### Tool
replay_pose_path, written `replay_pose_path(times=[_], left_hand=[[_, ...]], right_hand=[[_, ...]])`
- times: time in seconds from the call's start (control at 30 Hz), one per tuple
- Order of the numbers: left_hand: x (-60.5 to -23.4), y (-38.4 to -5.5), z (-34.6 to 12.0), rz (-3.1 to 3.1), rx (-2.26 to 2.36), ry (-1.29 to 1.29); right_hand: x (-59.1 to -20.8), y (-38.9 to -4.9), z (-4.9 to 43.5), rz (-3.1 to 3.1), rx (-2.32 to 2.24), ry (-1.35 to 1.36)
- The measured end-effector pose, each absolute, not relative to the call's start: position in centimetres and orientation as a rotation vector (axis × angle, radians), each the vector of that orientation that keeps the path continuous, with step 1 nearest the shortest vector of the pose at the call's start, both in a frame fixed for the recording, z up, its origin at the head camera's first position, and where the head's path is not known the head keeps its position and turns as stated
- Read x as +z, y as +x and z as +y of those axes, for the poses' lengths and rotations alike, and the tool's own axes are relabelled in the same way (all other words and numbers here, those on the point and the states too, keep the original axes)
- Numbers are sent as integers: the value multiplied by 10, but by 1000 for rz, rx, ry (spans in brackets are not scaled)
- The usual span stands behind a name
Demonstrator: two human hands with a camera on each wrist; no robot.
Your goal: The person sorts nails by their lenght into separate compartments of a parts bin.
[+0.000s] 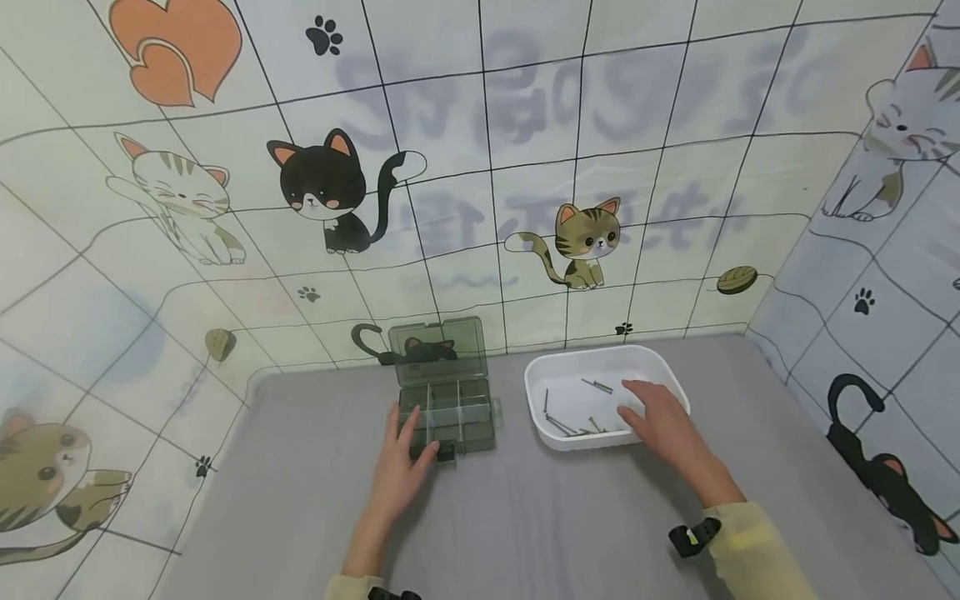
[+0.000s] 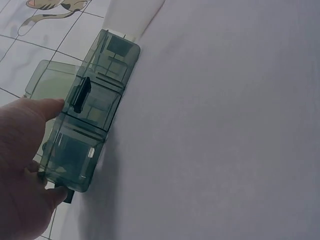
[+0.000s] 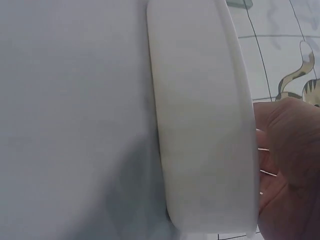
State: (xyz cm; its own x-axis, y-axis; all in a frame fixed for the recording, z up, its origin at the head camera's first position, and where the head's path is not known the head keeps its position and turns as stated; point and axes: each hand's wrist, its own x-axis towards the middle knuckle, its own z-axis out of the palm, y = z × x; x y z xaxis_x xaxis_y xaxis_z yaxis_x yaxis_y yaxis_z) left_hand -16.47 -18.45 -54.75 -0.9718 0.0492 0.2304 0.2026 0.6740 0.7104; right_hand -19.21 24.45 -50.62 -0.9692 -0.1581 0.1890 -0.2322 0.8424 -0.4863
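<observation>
A translucent green compartment box (image 1: 446, 414) stands at the back of the table, its lid (image 1: 441, 354) raised against the wall. My left hand (image 1: 400, 467) rests at its front left corner, fingers spread along the left side and thumb by the dark latch (image 2: 81, 95) on the front. To the right is a white tray (image 1: 585, 443) holding several thin metal pieces (image 1: 561, 425) that look like nails or screws. Over the tray's right rim reaches my right hand (image 1: 663, 425), fingers loosely bent above the inside, with nothing held between them.
Both containers stand on a grey cloth-covered table (image 1: 517, 508), side by side with a narrow gap. Right behind them rises a wall (image 1: 450, 275) with a grid and cartoon cats. Walls also close in the left and right sides.
</observation>
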Motion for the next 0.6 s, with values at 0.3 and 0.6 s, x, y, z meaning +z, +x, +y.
replay_pose_path(times=[0.3,0.6], left_hand=[[-546,-169,-190,-2663,-1321,-129],[-551,-170,-194,-2643,-1362,-115]], right_hand=[[-501,-222,244,-2961,876,322],[-507,-237,239,-3028,994,288]])
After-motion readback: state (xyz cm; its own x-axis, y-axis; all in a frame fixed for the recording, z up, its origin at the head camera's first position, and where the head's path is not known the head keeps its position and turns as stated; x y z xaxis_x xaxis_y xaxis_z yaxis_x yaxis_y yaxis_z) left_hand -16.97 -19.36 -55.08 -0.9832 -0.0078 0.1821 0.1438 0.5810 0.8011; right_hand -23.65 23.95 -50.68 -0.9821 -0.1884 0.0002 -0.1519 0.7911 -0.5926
